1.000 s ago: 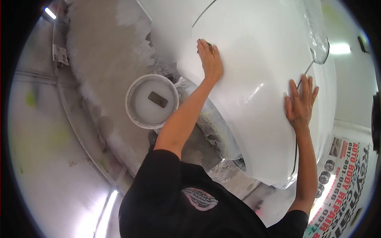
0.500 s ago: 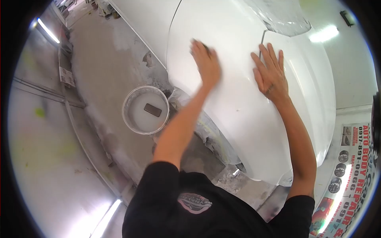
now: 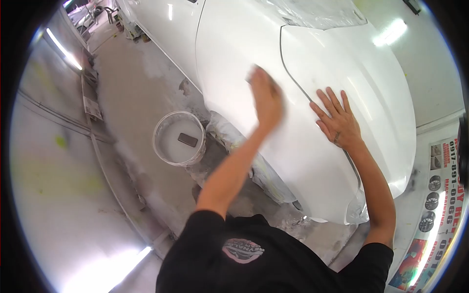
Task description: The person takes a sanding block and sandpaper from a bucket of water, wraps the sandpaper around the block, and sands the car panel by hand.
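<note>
My left hand (image 3: pixel 267 103) is on the white car fender (image 3: pixel 234 93), smeared by motion. Its fingers are together, and a thin dark edge shows at the fingertips; what they hold is too blurred to name. To the right, my right hand (image 3: pixel 340 119) lies flat with fingers spread on the white hood (image 3: pixel 376 112), close to the dark panel gap that runs between hood and fender. It holds nothing.
Left of the car, a white bucket (image 3: pixel 159 146) of cloudy liquid stands on the floor, with a dark rectangular block (image 3: pixel 187 139) in it. Plastic sheeting (image 3: pixel 312 14) covers the windshield area; more masking (image 3: pixel 266 178) hangs at the wheel. A printed banner (image 3: pixel 439 195) is at right.
The view has shifted, showing more of the panel gap. My left hand has moved over the fender, still blurred. My right hand stays spread on the car, now lower in view.
</note>
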The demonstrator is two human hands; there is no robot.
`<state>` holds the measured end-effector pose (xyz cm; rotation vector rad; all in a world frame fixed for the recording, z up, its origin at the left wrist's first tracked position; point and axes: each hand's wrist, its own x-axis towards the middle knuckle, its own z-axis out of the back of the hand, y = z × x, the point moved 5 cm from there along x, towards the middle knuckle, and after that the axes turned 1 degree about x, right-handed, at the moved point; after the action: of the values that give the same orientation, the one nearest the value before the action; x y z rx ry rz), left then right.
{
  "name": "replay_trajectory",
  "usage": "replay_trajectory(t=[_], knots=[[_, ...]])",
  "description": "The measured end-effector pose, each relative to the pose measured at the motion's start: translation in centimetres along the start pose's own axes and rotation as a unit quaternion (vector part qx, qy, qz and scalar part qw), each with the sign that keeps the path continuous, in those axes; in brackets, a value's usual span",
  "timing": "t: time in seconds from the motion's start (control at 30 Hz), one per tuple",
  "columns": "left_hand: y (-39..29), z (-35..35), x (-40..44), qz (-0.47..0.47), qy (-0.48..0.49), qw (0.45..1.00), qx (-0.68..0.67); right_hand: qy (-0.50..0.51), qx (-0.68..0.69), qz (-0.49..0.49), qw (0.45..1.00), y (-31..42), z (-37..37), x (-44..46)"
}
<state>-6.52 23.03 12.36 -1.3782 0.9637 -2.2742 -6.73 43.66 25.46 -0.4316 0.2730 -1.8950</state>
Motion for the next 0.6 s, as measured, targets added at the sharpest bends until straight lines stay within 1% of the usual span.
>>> replay_trajectory(t=[0.03, 0.07, 0.13, 0.17, 0.2, 0.23, 0.27, 0.33, 0.37, 0.4, 0.43, 0.47, 0.53, 0.57, 0.6], knots=[[-3.9, 0.5, -3.2, -0.014, 0.085, 0.996, 0.011, 0.001, 0.003, 0.001, 1.000, 0.0, 0.2, 0.1], [-5.1, 1.4, -4.0, -0.027, 0.073, 0.997, -0.015, 0.003, 0.003, 0.003, 1.000, -0.2, 0.3, 0.1], [-1.9, 0.7, 1.0, -0.053, 0.069, 0.996, 0.013, -0.003, 0.010, 0.001, 1.000, -0.4, 0.1, 0.0], [-0.2, 1.0, 5.1, -0.074, 0.040, 0.996, 0.026, -0.007, 0.014, -0.002, 1.000, -0.3, -0.1, -0.1], [1.0, 1.8, 9.4, -0.094, -0.024, 0.995, 0.028, -0.012, 0.012, -0.003, 1.000, -0.1, -0.1, -0.2], [2.2, 2.7, 13.2, -0.038, 0.008, 0.999, 0.003, -0.015, 0.011, -0.001, 1.000, 0.0, 0.0, -0.2], [2.1, 3.5, 14.4, 0.010, 0.049, 0.998, -0.033, -0.022, 0.007, 0.001, 1.000, -0.1, 0.1, -0.2], [1.8, 2.0, 11.6, -0.039, 0.013, 0.998, 0.050, -0.019, 0.005, 0.001, 1.000, -0.1, 0.1, -0.4], [-0.1, 2.0, 7.6, -0.057, 0.023, 0.998, 0.028, -0.020, 0.004, -0.001, 1.000, -0.1, 0.0, -0.2], [-1.7, 1.4, 3.8, -0.088, 0.053, 0.993, 0.062, -0.028, 0.007, 0.001, 1.000, 0.0, 0.0, -0.1], [-4.1, 1.4, -0.2, -0.096, 0.104, 0.988, 0.054, -0.034, 0.009, 0.001, 0.999, 0.0, 0.2, -0.1], [-6.7, 3.3, -2.8, -0.109, 0.146, 0.983, 0.030, -0.040, 0.008, 0.003, 0.999, 0.0, 0.4, -0.2], [-3.8, 2.8, -1.2, -0.167, 0.152, 0.973, 0.042, -0.037, 0.022, 0.000, 0.999, -0.3, 0.0, -0.4], [-2.7, 2.7, 1.2, -0.170, 0.123, 0.976, 0.062, -0.037, 0.030, 0.000, 0.999, -0.2, -0.2, -0.3], [-2.1, 3.2, 3.9, -0.142, 0.108, 0.983, 0.053, -0.042, 0.023, 0.001, 0.999, 0.1, -0.2, -0.2]])
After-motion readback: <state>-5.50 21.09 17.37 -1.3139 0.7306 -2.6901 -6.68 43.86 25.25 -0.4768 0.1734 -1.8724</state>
